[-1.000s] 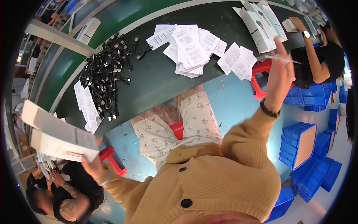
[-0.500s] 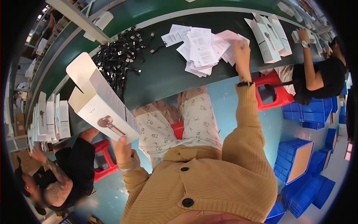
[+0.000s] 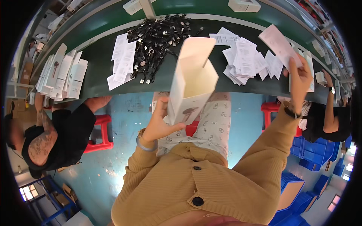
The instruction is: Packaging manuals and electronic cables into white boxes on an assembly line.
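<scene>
My left hand grips the lower end of a tall white carton with its open mouth facing up toward me, held over my lap in front of the green table. My right hand is raised at the right and pinches a white printed leaflet, lifted above the loose pile of leaflets on the table. A heap of black cables lies on the table behind the carton.
A stack of flat white cartons stands at the table's left end, with more leaflets beside the cables. A person in black sits at my left on a red stool; another person sits at my right. Blue bins stand at lower right.
My left hand brought the carton from the left side to the middle and turned its open end up. My right hand lifted one leaflet off the pile.
</scene>
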Demonstrator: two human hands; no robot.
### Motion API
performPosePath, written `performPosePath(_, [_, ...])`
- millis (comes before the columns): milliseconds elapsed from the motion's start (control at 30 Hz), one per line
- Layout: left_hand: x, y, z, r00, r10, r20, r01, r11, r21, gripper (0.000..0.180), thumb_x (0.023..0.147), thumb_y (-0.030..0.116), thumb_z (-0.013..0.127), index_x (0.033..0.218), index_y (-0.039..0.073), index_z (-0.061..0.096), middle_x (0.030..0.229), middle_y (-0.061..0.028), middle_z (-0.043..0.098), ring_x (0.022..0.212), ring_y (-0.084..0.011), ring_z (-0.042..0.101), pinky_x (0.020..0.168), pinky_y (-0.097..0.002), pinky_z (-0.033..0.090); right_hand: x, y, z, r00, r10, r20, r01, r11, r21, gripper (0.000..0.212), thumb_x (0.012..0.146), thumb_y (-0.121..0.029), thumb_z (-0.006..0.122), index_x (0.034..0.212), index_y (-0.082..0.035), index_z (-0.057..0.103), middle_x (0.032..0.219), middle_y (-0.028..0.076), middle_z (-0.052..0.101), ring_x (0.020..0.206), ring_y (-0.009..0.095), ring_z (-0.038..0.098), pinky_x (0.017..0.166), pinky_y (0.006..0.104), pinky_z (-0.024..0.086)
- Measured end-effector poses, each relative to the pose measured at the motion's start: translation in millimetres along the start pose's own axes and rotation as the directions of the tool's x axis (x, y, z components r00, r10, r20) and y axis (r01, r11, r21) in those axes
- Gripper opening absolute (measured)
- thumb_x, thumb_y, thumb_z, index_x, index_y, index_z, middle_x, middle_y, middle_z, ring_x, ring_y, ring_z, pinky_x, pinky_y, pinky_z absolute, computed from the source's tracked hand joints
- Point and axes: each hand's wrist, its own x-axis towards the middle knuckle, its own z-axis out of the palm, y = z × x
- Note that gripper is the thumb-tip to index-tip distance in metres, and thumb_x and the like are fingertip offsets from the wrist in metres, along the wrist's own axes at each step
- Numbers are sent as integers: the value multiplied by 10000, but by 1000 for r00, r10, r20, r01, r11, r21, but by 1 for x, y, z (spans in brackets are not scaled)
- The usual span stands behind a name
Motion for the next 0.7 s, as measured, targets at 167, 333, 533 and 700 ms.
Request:
performPosePath(167, [0, 5, 3, 992, -101, 81, 99, 995, 29, 793, 607, 174, 880, 1199, 53, 367, 1178, -93, 533, 1109, -176, 510, 961, -326, 389, -14, -119, 27, 873, -144, 467, 227, 965, -128, 206, 745, 65, 544, 903, 20, 670, 787, 74, 646, 539, 88, 524, 482, 207, 378])
performPosePath(333, [-4, 0, 5, 982, -143, 126, 143, 990, 10, 788, 582, 203, 894, 1177, 48, 400, 1170, -80, 533, 1098, -166, 510, 947, -313, 390, -3, -141, 78, 656, -119, 745, 415, 881, -225, 166, 707, 20, 547, 826, -16, 657, 686, 115, 612, 537, 229, 576, 513, 283, 439])
performPosePath(533, [-11, -8, -1, 978, -149, 148, 146, 989, 28, 806, 594, 218, 890, 1203, 53, 388, 1149, -67, 535, 1081, -152, 505, 928, -302, 391, -8, -122, 124, 478, -205, 854, 587, 798, -136, 110, 709, 5, 568, 803, -13, 621, 681, 139, 599, 568, 302, 563, 521, 346, 449])
performPosePath(700, [-16, -15, -10, 979, -156, 132, 163, 985, -49, 830, 598, 229, 889, 1224, 57, 371, 1146, -66, 530, 1091, -147, 493, 931, -297, 382, 7, -122, 136, 541, -230, 809, 621, 757, -201, 119, 707, 16, 565, 801, -17, 631, 684, 125, 599, 549, 280, 566, 505, 317, 449])
